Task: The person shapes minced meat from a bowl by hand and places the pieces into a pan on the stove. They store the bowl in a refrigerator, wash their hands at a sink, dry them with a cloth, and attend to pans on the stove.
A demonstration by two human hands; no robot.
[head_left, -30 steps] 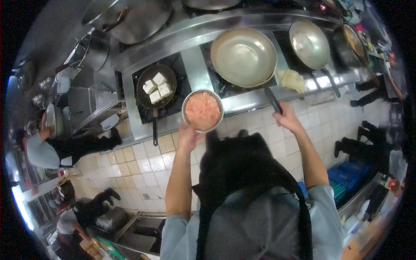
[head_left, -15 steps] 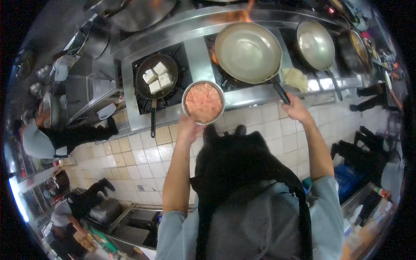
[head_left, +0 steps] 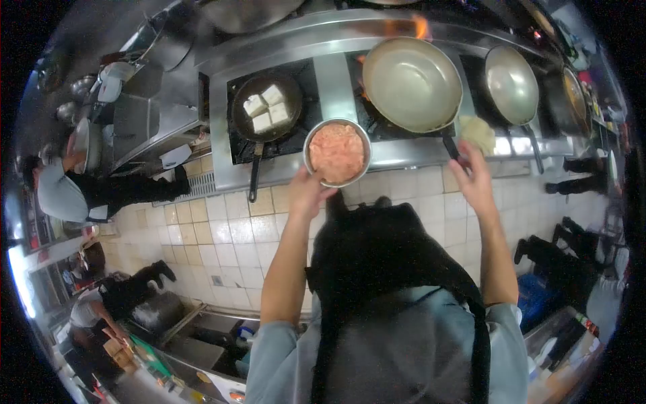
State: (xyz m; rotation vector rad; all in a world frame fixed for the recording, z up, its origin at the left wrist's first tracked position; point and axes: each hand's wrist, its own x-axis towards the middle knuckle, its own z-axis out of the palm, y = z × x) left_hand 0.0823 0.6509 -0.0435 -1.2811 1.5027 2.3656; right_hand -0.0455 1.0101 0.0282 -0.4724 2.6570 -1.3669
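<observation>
My left hand (head_left: pixel 307 195) grips the near rim of a round metal bowl (head_left: pixel 366 161), its fingers under and along the edge. Raw minced meat (head_left: pixel 336 152), pink and loose, fills the bowl, which is held over the stove's front edge. To its right, a large frying pan (head_left: pixel 412 84) with a bare inside rests on a burner, flames at its left side and behind it. My right hand (head_left: pixel 476 178) is at the end of that pan's black handle (head_left: pixel 451 147), fingers apart on either side of it. A folded cloth (head_left: pixel 478 135) lies just beyond those fingers.
On the left burner, a small dark pan (head_left: pixel 286 128) holds several white blocks (head_left: pixel 271 95), its handle jutting out. Another pan (head_left: pixel 511 84) stands on the right. A flame (head_left: pixel 421 27) rises behind the large pan. People (head_left: pixel 64 192) work at left, lower left and right.
My right hand has loosened from the pan handle and its fingers have spread. My left hand still holds the bowl. The whole view has shifted, with the stove now further right.
</observation>
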